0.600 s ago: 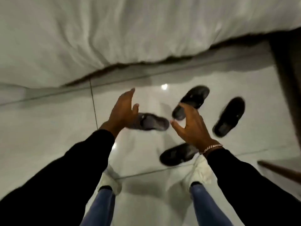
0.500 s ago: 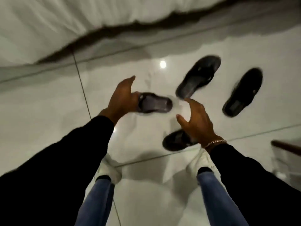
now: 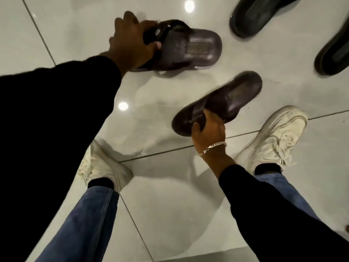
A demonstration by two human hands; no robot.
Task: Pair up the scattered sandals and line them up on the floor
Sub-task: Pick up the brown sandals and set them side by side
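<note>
The left hand point(image 3: 130, 44), in a black sleeve, has its fingers point(image 3: 151, 46) curled around the straps of a dark brown leather thong sandal point(image 3: 188, 48), whose heel end points right over the glossy white tiled floor point(image 3: 170, 186). To its right and nearer the person, the right hand point(image 3: 208, 131), wearing a silver chain bracelet point(image 3: 213, 147), pinches the strap of a second dark brown thong sandal point(image 3: 226, 103), tilted diagonally. Two black slip-on sandals point(image 3: 253, 14) lie on the floor at upper right, partly cut off. White sneakers point(image 3: 273, 142) stand below.
</note>
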